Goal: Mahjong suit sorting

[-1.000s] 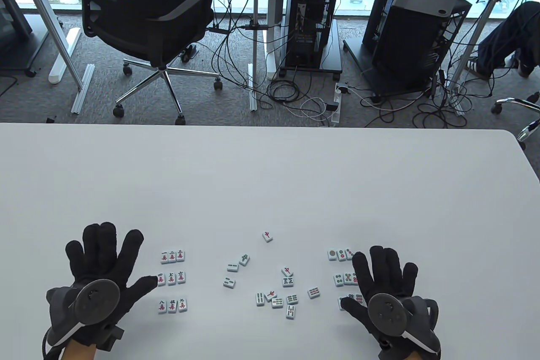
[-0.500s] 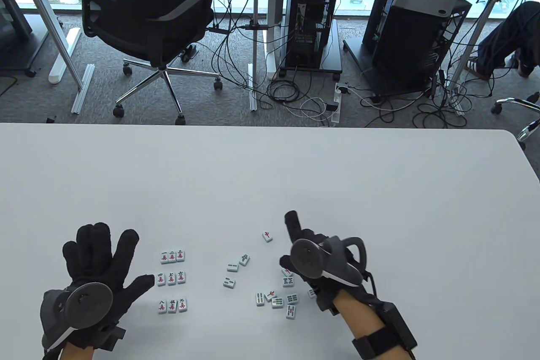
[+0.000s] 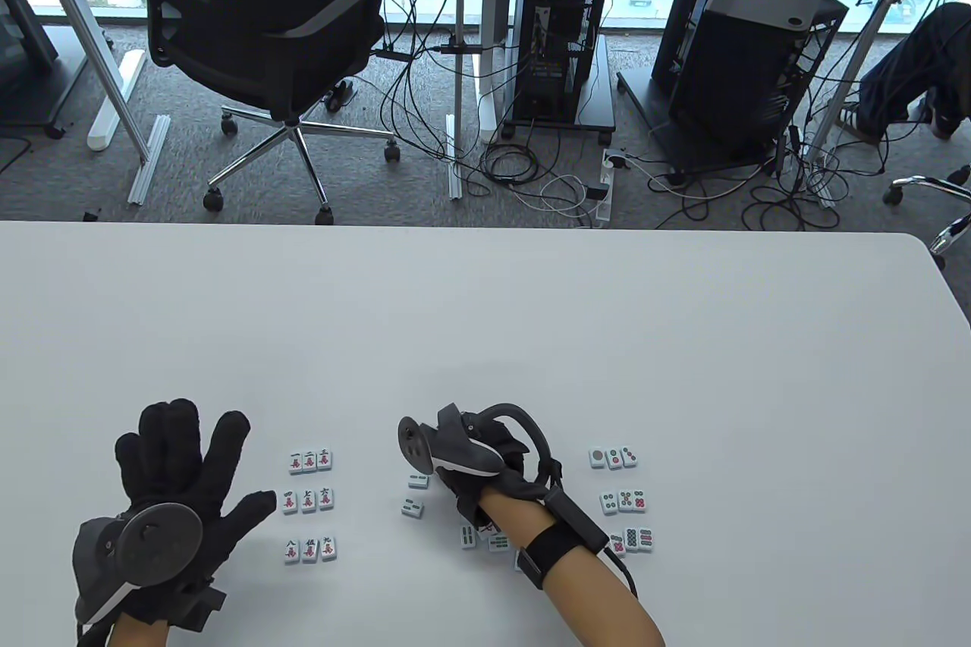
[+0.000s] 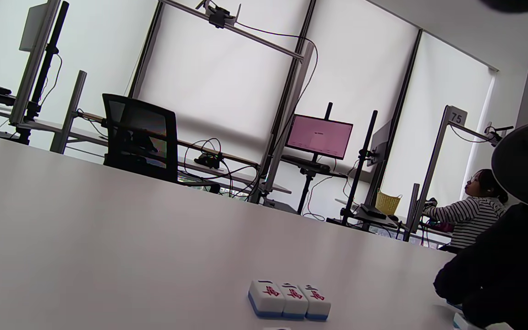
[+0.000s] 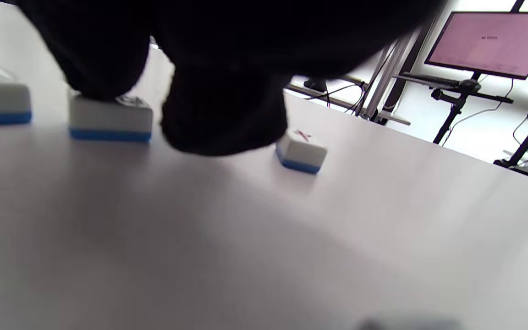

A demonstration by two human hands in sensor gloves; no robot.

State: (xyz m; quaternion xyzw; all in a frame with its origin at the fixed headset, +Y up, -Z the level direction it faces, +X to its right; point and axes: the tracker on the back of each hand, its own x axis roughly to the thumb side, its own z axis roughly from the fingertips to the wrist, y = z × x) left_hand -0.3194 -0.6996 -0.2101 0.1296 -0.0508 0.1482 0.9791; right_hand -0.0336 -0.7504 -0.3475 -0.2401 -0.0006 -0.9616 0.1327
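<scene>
Table view: right hand lay over loose tiles mid-table, nearer than flat, open left hand. Right wrist view: fingertip pressed one tile; grip unclear.

Both hands wear black fabric sensor gloves. On the back of the left hand sits a round dark grey tracker disc, a grey housing with a white stripe at its 8 o'clock. The right hand carries a similar disc, a grey hoop at 3 o'clock, and a black forearm strap with a black cable.
</scene>
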